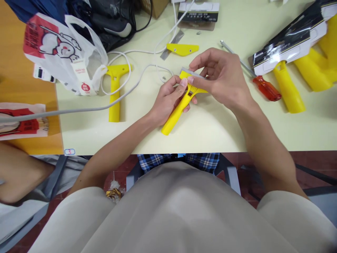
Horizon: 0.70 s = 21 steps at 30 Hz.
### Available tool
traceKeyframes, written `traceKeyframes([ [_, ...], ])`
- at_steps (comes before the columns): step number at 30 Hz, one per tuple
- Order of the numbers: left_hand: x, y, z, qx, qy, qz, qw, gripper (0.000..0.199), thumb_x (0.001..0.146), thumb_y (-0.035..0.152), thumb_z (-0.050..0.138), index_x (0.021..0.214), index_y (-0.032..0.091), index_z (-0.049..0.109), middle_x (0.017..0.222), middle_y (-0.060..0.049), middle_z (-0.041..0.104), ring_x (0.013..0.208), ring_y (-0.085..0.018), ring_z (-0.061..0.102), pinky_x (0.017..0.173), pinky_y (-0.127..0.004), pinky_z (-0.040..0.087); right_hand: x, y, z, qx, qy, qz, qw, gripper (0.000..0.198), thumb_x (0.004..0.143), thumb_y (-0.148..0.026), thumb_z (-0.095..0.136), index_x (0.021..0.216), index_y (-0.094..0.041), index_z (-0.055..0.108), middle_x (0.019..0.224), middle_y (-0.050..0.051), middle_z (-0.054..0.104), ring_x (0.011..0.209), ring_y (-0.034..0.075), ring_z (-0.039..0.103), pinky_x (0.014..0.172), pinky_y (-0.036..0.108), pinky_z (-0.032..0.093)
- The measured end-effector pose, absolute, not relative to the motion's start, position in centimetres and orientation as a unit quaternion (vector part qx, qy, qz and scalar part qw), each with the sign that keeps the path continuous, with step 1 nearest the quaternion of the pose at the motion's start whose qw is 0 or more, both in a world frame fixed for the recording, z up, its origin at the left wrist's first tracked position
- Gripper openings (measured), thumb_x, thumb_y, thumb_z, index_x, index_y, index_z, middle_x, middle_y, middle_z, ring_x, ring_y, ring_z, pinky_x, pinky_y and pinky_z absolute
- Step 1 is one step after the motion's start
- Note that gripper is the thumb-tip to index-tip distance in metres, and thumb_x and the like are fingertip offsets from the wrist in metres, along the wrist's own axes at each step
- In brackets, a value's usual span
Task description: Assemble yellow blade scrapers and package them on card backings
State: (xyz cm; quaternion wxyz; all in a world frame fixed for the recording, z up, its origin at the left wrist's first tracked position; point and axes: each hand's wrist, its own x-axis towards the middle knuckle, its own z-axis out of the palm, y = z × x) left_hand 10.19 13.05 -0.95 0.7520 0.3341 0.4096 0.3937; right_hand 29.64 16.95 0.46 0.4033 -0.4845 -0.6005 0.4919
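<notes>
A yellow scraper handle [176,114] slants between my hands above the pale table. My left hand [167,100] grips it near the head, thumb on top. My right hand [223,77] pinches a flat grey blade [193,73] against the scraper's wide head, its thumb close to my left thumb. Part of the head and blade is hidden by my fingers. Beyond my hands lies a loose yellow clamp plate [183,49] with two small metal fasteners, over another grey blade [165,53]. A small screw [164,78] rests to the left.
A screwdriver [266,88] lies at right beside packaged yellow scrapers [289,88]. Another yellow scraper handle [114,95] lies at left under a grey cable [129,89]. A white plastic bag [63,45] and a black card package [198,14] sit farther back. A person's leg [21,172] shows at far left.
</notes>
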Motion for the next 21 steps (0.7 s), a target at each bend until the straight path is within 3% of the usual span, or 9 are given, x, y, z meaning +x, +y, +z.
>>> traceKeyframes([
  [5, 10.1, 13.1, -1.4, 0.338, 0.395, 0.405, 0.752, 0.035, 0.113, 0.052, 0.082, 0.111, 0.023, 0.064, 0.094, -0.002, 0.081, 0.083, -0.017, 0.086, 0.054, -0.021, 0.055, 30.0, 16.9, 0.8, -0.496, -0.589, 0.509, 0.385, 0.055, 0.071, -0.063, 0.109, 0.104, -0.027, 0.084, 0.105, 0.002, 0.080, 0.075, 0.012, 0.061, 0.066, 0.032, 0.046],
  [8, 10.1, 13.2, -1.4, 0.340, 0.399, 0.397, 0.754, 0.033, 0.114, 0.050, 0.080, 0.109, 0.022, 0.062, 0.092, -0.001, 0.080, 0.081, -0.017, 0.086, 0.053, -0.020, 0.054, 29.9, 16.9, 0.8, -0.493, -0.581, 0.512, 0.397, 0.056, 0.066, -0.062, 0.112, 0.101, -0.028, 0.084, 0.111, 0.001, 0.082, 0.077, 0.012, 0.063, 0.068, 0.032, 0.048],
  [14, 10.3, 13.4, -1.2, 0.290, 0.412, 0.416, 0.757, 0.025, 0.116, 0.043, 0.078, 0.112, 0.023, 0.063, 0.095, 0.000, 0.077, 0.083, -0.017, 0.087, 0.053, -0.020, 0.054, 29.6, 16.7, 0.7, -0.473, -0.589, 0.504, 0.418, 0.054, 0.069, -0.061, 0.113, 0.101, -0.031, 0.082, 0.114, 0.000, 0.081, 0.080, 0.014, 0.068, 0.071, 0.036, 0.055],
  [16, 10.4, 13.4, -1.0, 0.269, 0.418, 0.425, 0.757, 0.022, 0.118, 0.041, 0.074, 0.112, 0.023, 0.063, 0.096, 0.000, 0.076, 0.083, -0.016, 0.087, 0.052, -0.018, 0.053, 30.3, 17.0, 0.7, -0.453, -0.613, 0.478, 0.437, 0.050, 0.083, -0.064, 0.105, 0.109, -0.028, 0.080, 0.115, 0.001, 0.082, 0.092, 0.016, 0.076, 0.083, 0.037, 0.063],
  [18, 10.4, 13.5, -0.9, 0.263, 0.413, 0.427, 0.760, 0.021, 0.120, 0.039, 0.071, 0.110, 0.023, 0.061, 0.098, 0.000, 0.076, 0.083, -0.015, 0.086, 0.051, -0.017, 0.052, 31.6, 17.6, 0.7, -0.456, -0.675, 0.362, 0.454, 0.044, 0.106, -0.064, 0.083, 0.122, -0.023, 0.079, 0.123, 0.006, 0.081, 0.113, 0.019, 0.079, 0.103, 0.040, 0.065],
  [19, 10.4, 13.4, -0.8, 0.265, 0.410, 0.426, 0.762, 0.022, 0.121, 0.039, 0.070, 0.110, 0.023, 0.060, 0.098, 0.000, 0.076, 0.082, -0.014, 0.085, 0.051, -0.017, 0.051, 32.5, 18.0, 0.6, -0.472, -0.711, 0.277, 0.440, 0.043, 0.115, -0.060, 0.070, 0.131, -0.021, 0.078, 0.132, 0.009, 0.079, 0.127, 0.022, 0.077, 0.115, 0.044, 0.063],
  [21, 10.3, 13.4, -0.7, 0.271, 0.408, 0.420, 0.764, 0.024, 0.121, 0.040, 0.070, 0.109, 0.023, 0.059, 0.098, 0.000, 0.075, 0.079, -0.013, 0.083, 0.051, -0.016, 0.050, 34.3, 19.0, 0.3, -0.530, -0.762, 0.134, 0.347, 0.043, 0.121, -0.048, 0.058, 0.153, -0.022, 0.071, 0.160, 0.013, 0.069, 0.158, 0.029, 0.063, 0.137, 0.054, 0.050],
])
